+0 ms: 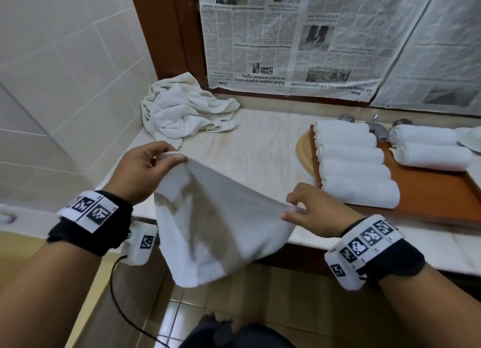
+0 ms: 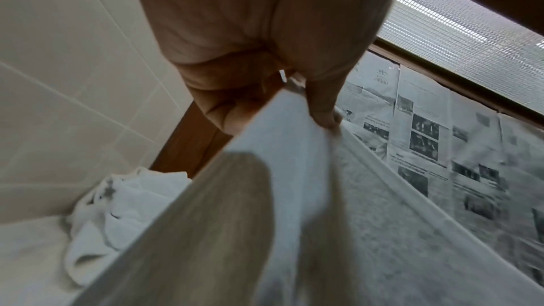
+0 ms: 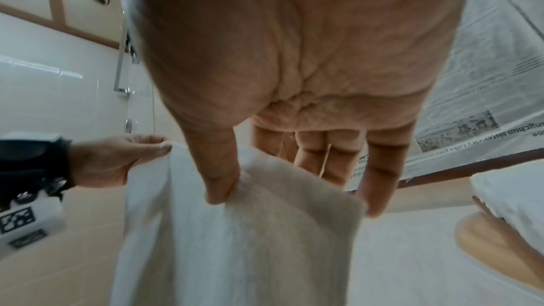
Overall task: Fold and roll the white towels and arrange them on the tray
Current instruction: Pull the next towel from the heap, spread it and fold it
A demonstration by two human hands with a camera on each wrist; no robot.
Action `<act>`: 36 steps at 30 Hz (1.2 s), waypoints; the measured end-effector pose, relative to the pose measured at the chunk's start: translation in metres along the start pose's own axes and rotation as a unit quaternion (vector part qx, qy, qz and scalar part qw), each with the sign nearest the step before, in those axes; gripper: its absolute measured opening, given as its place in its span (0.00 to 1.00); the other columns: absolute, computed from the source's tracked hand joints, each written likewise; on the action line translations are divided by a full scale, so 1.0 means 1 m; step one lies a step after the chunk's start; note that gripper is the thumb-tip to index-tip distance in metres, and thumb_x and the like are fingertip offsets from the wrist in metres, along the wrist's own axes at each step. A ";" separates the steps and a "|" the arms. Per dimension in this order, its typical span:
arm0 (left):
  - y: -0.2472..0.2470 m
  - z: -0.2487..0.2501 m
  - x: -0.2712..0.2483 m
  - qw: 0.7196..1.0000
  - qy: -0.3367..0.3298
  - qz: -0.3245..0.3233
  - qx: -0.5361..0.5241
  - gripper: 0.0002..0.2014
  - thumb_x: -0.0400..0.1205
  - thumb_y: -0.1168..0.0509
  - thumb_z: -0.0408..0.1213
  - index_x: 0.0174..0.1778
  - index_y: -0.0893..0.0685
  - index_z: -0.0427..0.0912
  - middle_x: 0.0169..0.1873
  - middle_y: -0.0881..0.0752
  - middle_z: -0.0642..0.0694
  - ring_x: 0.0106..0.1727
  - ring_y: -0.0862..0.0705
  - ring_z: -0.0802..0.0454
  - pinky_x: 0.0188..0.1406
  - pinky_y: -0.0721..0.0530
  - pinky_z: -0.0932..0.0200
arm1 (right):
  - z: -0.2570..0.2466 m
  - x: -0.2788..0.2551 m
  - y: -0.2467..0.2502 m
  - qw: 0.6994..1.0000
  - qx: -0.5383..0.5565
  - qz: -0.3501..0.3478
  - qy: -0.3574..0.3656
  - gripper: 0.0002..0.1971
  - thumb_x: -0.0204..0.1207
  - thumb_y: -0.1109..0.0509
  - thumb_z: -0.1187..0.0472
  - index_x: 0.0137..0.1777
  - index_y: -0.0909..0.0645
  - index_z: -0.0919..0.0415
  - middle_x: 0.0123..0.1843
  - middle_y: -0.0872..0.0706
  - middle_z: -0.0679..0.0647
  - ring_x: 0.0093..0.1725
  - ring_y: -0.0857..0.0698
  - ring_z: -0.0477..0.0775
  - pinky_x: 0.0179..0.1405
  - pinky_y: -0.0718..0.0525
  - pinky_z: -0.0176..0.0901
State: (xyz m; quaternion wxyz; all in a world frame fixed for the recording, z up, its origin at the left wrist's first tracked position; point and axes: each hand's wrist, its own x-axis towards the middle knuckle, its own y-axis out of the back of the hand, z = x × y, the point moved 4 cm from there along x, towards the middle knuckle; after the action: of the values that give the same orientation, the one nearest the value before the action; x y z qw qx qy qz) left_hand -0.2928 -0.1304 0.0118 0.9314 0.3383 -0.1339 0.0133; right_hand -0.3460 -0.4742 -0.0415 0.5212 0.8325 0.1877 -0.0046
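The pale worktop (image 1: pixel 260 139) runs from the tiled wall on the left to the tray (image 1: pixel 429 191) on the right, with a broad bare stretch in the middle. Its front edge passes just under both hands, and beyond that edge the floor tiles show below. Newspaper (image 1: pixel 299 35) covers the surface behind the worktop.

The orange-brown tray sits at the right end of the worktop, partly over a round wooden board (image 1: pixel 305 152). On it lie 7 rolled towels (image 1: pixel 354 170): a column of 5 touching side by side along the left rim, and 2 more further right at the back. The near right part of the tray is bare.

A heap of crumpled towels (image 1: pixel 182 108) lies in the back left corner, against the wall, well apart from the tray.

The white towel (image 1: pixel 213 222) in hand hangs in the air over the front edge of the worktop, its top edge stretched taut between the 2 hands and its body drooping toward the floor. The left hand (image 1: pixel 145 168) pinches the upper left corner between thumb and curled fingers (image 2: pixel 324 111). The right hand (image 1: pixel 315 209), lower and nearer the tray, pinches the opposite corner between thumb and fingers (image 3: pixel 379 180), the thumb pressed on the cloth's near face.
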 end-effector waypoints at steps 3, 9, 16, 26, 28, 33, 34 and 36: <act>0.022 -0.006 -0.002 0.999 0.032 -0.005 0.006 0.10 0.81 0.29 0.45 0.39 0.12 0.43 0.24 0.16 0.54 0.25 0.22 0.58 0.25 0.25 0.65 | 0.000 0.000 0.010 0.999 0.042 0.009 0.022 0.09 0.82 0.31 0.47 0.45 0.27 0.49 0.40 0.19 0.46 0.42 0.19 0.49 0.40 0.25 0.43; 0.041 -0.017 0.012 0.985 0.144 -0.081 -0.049 0.09 0.84 0.32 0.39 0.41 0.13 0.37 0.22 0.16 0.47 0.18 0.19 0.51 0.17 0.21 0.66 | -0.007 0.011 0.029 0.984 0.179 0.002 0.003 0.06 0.81 0.28 0.50 0.48 0.23 0.46 0.38 0.15 0.44 0.27 0.20 0.47 0.26 0.19 0.38; 0.001 -0.038 0.083 0.944 0.239 -0.124 -0.189 0.06 0.84 0.33 0.36 0.44 0.17 0.37 0.36 0.13 0.35 0.31 0.09 0.47 0.27 0.11 0.61 | 0.012 0.062 0.084 0.984 0.134 -0.009 -0.115 0.02 0.83 0.30 0.57 0.50 0.17 0.53 0.26 0.14 0.57 0.23 0.14 0.58 0.29 0.13 0.51; -0.163 -0.065 0.241 0.980 0.067 -0.171 0.077 0.55 0.74 0.31 0.68 0.87 0.51 0.43 0.86 0.53 0.37 0.87 0.51 0.41 0.84 0.47 0.49 | 0.024 0.242 0.044 0.970 0.065 0.126 -0.199 0.49 0.79 0.27 0.47 0.88 0.61 0.45 0.89 0.64 0.58 0.86 0.46 0.64 0.82 0.41 0.57; -0.211 -0.100 0.203 0.912 0.082 -0.347 0.203 0.49 0.80 0.34 0.62 0.87 0.53 0.43 0.86 0.58 0.38 0.87 0.53 0.40 0.84 0.46 0.47 | 0.048 0.252 -0.025 0.969 -0.028 -0.064 -0.236 0.48 0.79 0.29 0.41 0.88 0.59 0.47 0.88 0.66 0.59 0.88 0.53 0.65 0.84 0.42 0.62; -0.242 -0.152 0.164 0.823 0.076 -0.463 0.320 0.49 0.79 0.35 0.63 0.86 0.61 0.55 0.85 0.69 0.48 0.86 0.62 0.38 0.78 0.43 0.26 | 0.080 0.252 -0.082 0.937 -0.064 -0.189 -0.286 0.54 0.76 0.32 0.34 0.86 0.70 0.45 0.85 0.78 0.56 0.86 0.68 0.65 0.84 0.48 0.68; -0.242 -0.154 0.173 0.822 0.068 -0.465 0.322 0.49 0.79 0.35 0.63 0.86 0.60 0.55 0.85 0.68 0.47 0.86 0.61 0.38 0.78 0.41 0.27 | 0.081 0.256 -0.077 0.937 -0.058 -0.185 -0.290 0.54 0.77 0.33 0.34 0.86 0.70 0.45 0.85 0.78 0.56 0.86 0.68 0.65 0.84 0.48 0.68; -0.240 -0.154 0.191 0.818 0.047 -0.471 0.328 0.47 0.81 0.36 0.62 0.87 0.59 0.54 0.86 0.65 0.45 0.86 0.59 0.38 0.80 0.40 0.32 | 0.084 0.266 -0.068 0.938 -0.048 -0.176 -0.294 0.52 0.78 0.34 0.35 0.86 0.69 0.45 0.85 0.77 0.56 0.87 0.67 0.65 0.84 0.48 0.68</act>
State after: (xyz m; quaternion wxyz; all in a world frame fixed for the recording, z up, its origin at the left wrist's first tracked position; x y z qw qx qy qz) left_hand -0.0444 -0.2303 -0.2025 0.6629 0.6448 0.0977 -0.3678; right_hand -0.1046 -0.4393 -0.1933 0.5831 0.7218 0.1699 -0.3319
